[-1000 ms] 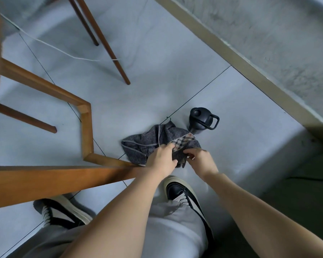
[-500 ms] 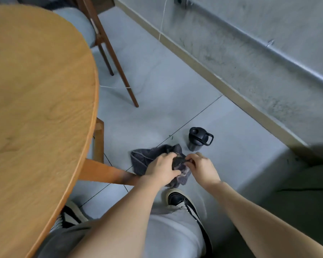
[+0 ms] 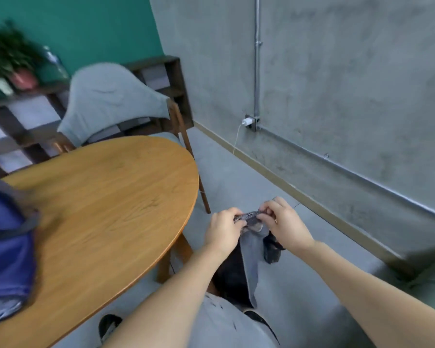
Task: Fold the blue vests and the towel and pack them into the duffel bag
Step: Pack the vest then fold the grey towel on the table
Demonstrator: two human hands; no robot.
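A grey towel hangs in the air to the right of the round wooden table, lifted off the floor. My left hand and my right hand each pinch its top edge, close together, and the cloth drapes down between my forearms. Blue fabric with a grey trim lies at the table's left edge, blurred, so I cannot tell whether it is a vest or the duffel bag.
A black bottle stands on the floor behind the towel, partly hidden. A grey-backed chair stands behind the table. A concrete wall with a socket and white charger runs along the right. A shelf with a plant is at the back left.
Both hands have lifted the towel from the floor up to table height. My view has swung upward from the floor to the table, chair and wall.
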